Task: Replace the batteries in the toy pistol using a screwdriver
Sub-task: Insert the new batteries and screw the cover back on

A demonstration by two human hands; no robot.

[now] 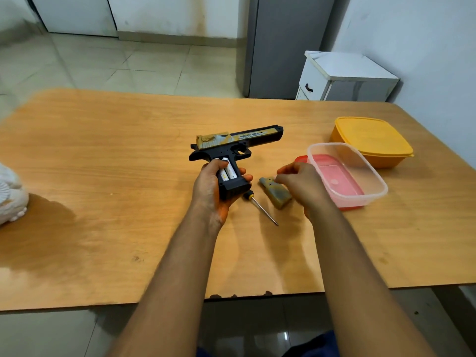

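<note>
black and tan plastic forms the toy pistol [231, 150], held above the middle of the wooden table [103, 176] with the barrel pointing right. the grip panel is off; two white batteries [226, 171] sit side by side in the open grip compartment. the lower ends of the batteries and part of the grip are hidden behind the left hand [215, 186]. the printed text on the slide is too small to read.

the screwdriver [260, 206] lies on the table just below the pistol grip. its handle is mostly hidden behind the grip and the left fingers; only the yellow-and-black end and the thin metal shaft show, tip pointing toward the near right.

left hand: fingers and thumb curled round the pistol grip, thumb lying across the batteries. right hand [298, 184]: fingers loosely curled, hovering just over the tan grip cover [275, 193], which lies on the table right of the screwdriver. motion blur prevents telling whether the fingertips touch or pinch the cover.

a clear plastic container [360, 186] stands right of the hand, resting on a red lid [334, 176]. a yellow lidded container [371, 140] stands behind it. a white object [11, 197] is cut off at the left edge and cannot be identified.

room: pale tiled floor [116, 63], white walls, grey cabinet [283, 47], small white drawer unit [345, 78] in the far right corner.
</note>
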